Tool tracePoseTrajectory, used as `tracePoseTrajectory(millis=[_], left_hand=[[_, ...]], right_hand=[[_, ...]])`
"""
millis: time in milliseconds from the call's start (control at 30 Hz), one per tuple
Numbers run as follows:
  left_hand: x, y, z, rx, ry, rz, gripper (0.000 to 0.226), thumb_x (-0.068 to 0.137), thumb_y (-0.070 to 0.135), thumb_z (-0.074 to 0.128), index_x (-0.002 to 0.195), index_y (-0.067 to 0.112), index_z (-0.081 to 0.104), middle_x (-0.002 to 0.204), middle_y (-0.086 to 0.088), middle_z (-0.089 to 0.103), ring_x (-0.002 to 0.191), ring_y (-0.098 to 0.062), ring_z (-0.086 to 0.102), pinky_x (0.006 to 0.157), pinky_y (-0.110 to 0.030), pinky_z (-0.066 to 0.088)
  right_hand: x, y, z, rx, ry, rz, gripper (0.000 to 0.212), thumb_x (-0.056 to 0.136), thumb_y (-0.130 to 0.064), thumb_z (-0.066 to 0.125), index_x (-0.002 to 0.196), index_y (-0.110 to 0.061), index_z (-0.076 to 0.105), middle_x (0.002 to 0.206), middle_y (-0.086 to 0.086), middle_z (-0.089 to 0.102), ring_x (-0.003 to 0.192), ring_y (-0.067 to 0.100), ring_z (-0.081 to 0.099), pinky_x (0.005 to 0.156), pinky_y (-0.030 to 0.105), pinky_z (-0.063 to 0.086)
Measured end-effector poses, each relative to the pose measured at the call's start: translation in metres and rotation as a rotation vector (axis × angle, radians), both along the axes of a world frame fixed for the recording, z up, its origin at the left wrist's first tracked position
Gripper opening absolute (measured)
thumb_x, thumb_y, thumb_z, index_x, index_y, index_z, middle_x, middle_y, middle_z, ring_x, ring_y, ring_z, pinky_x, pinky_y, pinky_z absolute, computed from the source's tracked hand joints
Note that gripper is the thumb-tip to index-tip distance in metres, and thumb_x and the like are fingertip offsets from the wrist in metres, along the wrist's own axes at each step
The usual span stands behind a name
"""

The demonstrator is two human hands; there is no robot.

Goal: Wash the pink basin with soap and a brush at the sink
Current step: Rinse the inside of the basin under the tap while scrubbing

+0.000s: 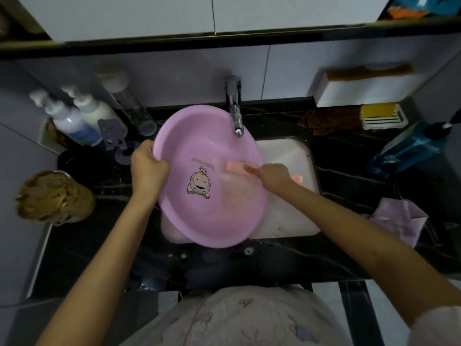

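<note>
The pink basin (199,216), with a cartoon sticker on its bottom, tilts over the white sink (287,216) below the chrome tap (235,116). Water runs from the tap onto the basin's right inner side. My left hand (147,168) grips the basin's left rim. My right hand (274,176) holds a pink brush (235,166) against the inside right wall of the basin, and the brush's other end pokes out behind the hand.
Pump bottles (74,118) and a clear bottle stand at the back left. A brown-topped jar (52,196) sits on the left of the black counter. At the right are a brown cloth (329,119), a yellow soap on a white rack (381,116), a blue bottle (409,148) and a pink cloth (399,218).
</note>
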State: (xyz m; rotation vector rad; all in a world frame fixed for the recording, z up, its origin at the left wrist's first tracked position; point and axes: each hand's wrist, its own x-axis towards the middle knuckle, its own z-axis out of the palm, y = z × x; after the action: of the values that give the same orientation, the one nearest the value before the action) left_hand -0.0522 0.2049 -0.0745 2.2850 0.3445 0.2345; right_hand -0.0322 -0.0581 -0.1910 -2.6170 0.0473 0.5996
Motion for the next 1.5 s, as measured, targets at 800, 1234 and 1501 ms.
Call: tracePoseTrajectory(millis=[800, 1234, 1501], left_hand=[[0.003, 0.007, -0.013, -0.100, -0.041, 0.012, 0.038, 0.101, 0.029, 0.036, 0.068, 0.014, 0.044, 0.066, -0.002, 0.048, 0.060, -0.011, 0.042, 0.056, -0.029, 0.028], [0.001, 0.002, -0.011, -0.157, -0.058, -0.008, 0.039, 0.102, 0.025, 0.032, 0.065, 0.023, 0.041, 0.066, 0.003, 0.046, 0.059, -0.005, 0.042, 0.050, -0.011, 0.032], [-0.005, 0.024, -0.026, -0.138, -0.022, 0.035, 0.038, 0.102, 0.025, 0.032, 0.067, 0.015, 0.043, 0.065, 0.001, 0.043, 0.059, -0.009, 0.039, 0.050, -0.011, 0.031]], right_hand=[[-0.018, 0.172, 0.106, 1.312, 0.436, -0.619, 0.029, 0.095, -0.004, 0.028, 0.073, -0.016, 0.041, 0.061, 0.001, 0.032, 0.028, 0.001, 0.033, 0.030, 0.014, 0.027], [-0.020, 0.174, 0.104, 1.118, 0.319, -0.425, 0.024, 0.095, -0.004, 0.030, 0.091, -0.014, 0.052, 0.057, 0.003, 0.041, 0.041, 0.011, 0.039, 0.039, 0.019, 0.036], [-0.080, 0.130, 0.060, 0.717, 0.530, 0.163, 0.036, 0.098, -0.011, 0.035, 0.082, -0.034, 0.056, 0.058, 0.002, 0.041, 0.038, 0.008, 0.039, 0.038, 0.016, 0.036]])
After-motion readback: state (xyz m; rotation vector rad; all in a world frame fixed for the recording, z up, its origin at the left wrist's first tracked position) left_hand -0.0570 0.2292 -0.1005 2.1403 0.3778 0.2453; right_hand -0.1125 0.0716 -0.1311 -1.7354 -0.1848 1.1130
